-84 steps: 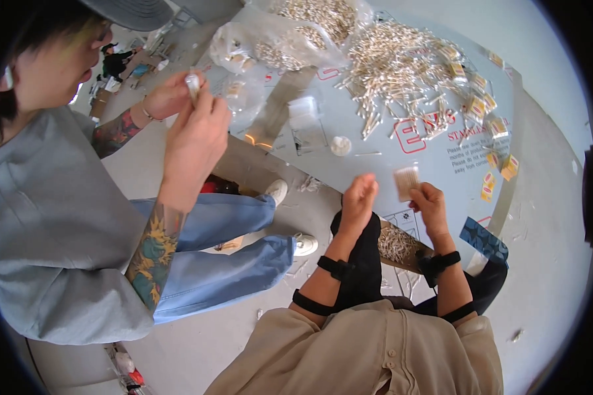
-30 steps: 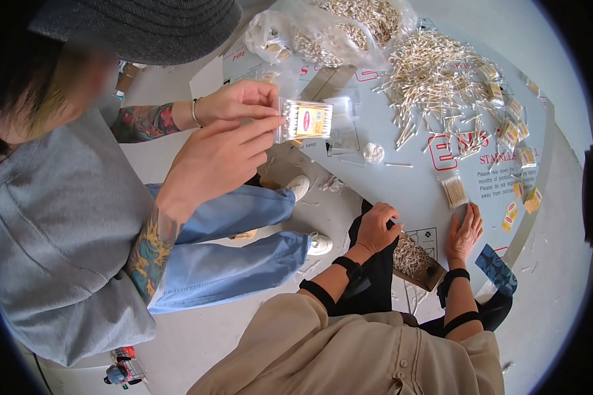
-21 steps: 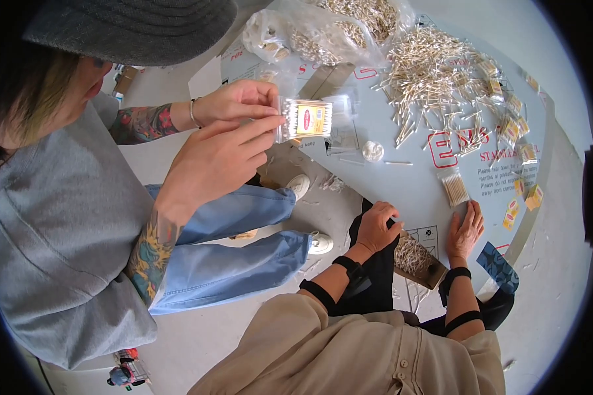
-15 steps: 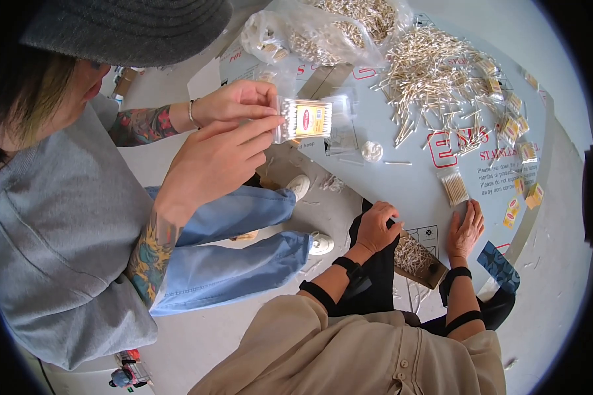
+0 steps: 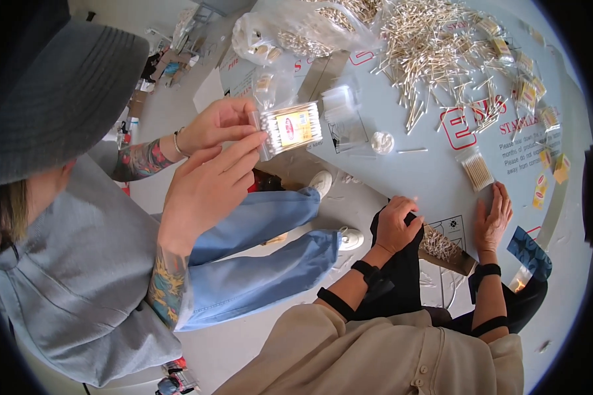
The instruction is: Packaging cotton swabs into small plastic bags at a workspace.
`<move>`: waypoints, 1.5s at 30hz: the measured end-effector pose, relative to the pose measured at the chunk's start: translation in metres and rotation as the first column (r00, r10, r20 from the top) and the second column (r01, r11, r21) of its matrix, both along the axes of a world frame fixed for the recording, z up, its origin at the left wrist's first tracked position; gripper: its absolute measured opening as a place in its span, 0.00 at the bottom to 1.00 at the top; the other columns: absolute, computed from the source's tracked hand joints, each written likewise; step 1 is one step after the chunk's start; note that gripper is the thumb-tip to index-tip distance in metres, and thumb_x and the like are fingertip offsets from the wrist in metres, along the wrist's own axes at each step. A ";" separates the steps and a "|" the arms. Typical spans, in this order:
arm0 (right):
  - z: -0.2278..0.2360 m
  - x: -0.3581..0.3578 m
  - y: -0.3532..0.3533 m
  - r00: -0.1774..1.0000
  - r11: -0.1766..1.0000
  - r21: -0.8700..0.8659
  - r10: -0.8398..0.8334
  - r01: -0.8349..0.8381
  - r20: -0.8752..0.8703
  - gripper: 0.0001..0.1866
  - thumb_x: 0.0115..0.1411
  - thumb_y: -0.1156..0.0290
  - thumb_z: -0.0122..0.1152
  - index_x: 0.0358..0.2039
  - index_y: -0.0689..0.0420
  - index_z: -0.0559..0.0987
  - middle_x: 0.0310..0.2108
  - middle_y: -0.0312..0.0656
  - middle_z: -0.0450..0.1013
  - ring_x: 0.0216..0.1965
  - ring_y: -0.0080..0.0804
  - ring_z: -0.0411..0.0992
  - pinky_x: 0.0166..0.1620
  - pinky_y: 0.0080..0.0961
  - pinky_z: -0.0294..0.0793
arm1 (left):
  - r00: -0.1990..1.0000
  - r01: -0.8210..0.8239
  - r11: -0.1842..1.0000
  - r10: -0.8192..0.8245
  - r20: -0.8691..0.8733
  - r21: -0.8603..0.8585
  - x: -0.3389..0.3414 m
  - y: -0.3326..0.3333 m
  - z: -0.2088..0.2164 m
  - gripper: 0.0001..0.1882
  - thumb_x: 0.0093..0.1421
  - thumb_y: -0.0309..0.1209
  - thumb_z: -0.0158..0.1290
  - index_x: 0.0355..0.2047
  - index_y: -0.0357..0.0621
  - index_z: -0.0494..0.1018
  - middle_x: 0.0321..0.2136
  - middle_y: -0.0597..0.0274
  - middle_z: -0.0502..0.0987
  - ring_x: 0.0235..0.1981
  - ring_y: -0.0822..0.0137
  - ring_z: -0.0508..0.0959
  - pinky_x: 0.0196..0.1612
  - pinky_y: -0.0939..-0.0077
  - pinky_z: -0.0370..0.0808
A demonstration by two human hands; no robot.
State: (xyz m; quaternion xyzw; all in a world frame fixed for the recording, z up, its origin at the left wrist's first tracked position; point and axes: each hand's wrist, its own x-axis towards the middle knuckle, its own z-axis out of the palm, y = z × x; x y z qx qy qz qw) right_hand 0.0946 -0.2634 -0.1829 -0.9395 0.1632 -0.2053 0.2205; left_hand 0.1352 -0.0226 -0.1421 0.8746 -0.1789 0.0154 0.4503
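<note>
Pale blue-grey worktop (image 5: pixel 402 178) with red lettering; pale tan swabs (image 5: pixel 435 46) heaped at its far edge; yellow-and-red labels (image 5: pixel 540 187) along its right edge.

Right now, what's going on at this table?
Two people sit at a pale table strewn with a heap of cotton swabs and small yellow labels. The wearer's left hand rests at the table edge and the right hand lies flat on the top, both holding nothing, just below a small bundle of swabs. A shallow tray of swabs sits between the wrists. The co-worker's hands hold a clear packet of swabs.
</note>
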 end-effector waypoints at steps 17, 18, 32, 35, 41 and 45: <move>0.163 0.186 0.197 0.843 -0.717 0.696 0.392 0.029 0.368 0.21 0.53 0.60 0.69 0.43 0.56 0.75 0.39 0.37 0.74 0.42 0.28 0.71 0.46 0.28 0.69 | 0.965 -0.152 0.984 0.127 0.231 0.091 -0.011 0.003 -0.032 0.08 0.47 0.28 0.55 0.28 0.41 0.71 0.27 0.56 0.75 0.35 0.51 0.75 0.40 0.63 0.73; 0.164 0.187 0.203 0.828 -0.723 0.689 0.411 0.042 0.381 0.20 0.52 0.61 0.70 0.42 0.55 0.75 0.39 0.37 0.75 0.42 0.27 0.71 0.45 0.28 0.69 | 0.964 -0.148 0.984 0.123 0.237 0.094 -0.012 0.004 -0.032 0.08 0.47 0.28 0.55 0.28 0.41 0.71 0.27 0.56 0.75 0.34 0.51 0.75 0.39 0.64 0.73; 0.157 0.166 0.193 0.849 -0.747 0.662 0.308 -0.064 0.429 0.12 0.57 0.72 0.63 0.42 0.57 0.77 0.37 0.37 0.77 0.37 0.25 0.75 0.38 0.22 0.73 | 0.969 -0.048 0.997 0.032 0.243 0.061 -0.008 0.005 -0.021 0.07 0.48 0.28 0.54 0.28 0.41 0.72 0.25 0.57 0.75 0.32 0.54 0.76 0.38 0.65 0.73; 0.158 0.151 0.175 0.869 -0.737 0.668 0.265 -0.097 0.419 0.12 0.57 0.73 0.62 0.43 0.59 0.77 0.37 0.39 0.77 0.37 0.27 0.75 0.39 0.23 0.75 | 0.999 -0.047 0.996 0.046 -0.010 -0.078 -0.004 0.014 -0.025 0.06 0.49 0.29 0.54 0.27 0.40 0.73 0.24 0.57 0.75 0.29 0.57 0.77 0.36 0.67 0.74; 0.161 0.096 0.126 0.900 -0.717 0.681 0.186 -0.150 0.393 0.13 0.57 0.74 0.62 0.43 0.62 0.76 0.39 0.43 0.77 0.40 0.32 0.76 0.42 0.27 0.77 | 0.918 -0.393 0.691 0.254 -0.305 -0.607 0.002 0.028 0.060 0.06 0.59 0.27 0.53 0.27 0.38 0.74 0.23 0.63 0.76 0.23 0.76 0.71 0.29 0.82 0.69; 0.161 0.061 0.108 0.892 -0.708 0.684 0.179 -0.176 0.415 0.12 0.57 0.74 0.61 0.42 0.63 0.76 0.39 0.43 0.77 0.41 0.32 0.76 0.45 0.29 0.76 | 0.959 -0.284 0.526 0.172 -0.226 -0.802 -0.008 0.027 0.146 0.06 0.62 0.28 0.51 0.33 0.37 0.71 0.25 0.64 0.76 0.25 0.75 0.71 0.30 0.82 0.67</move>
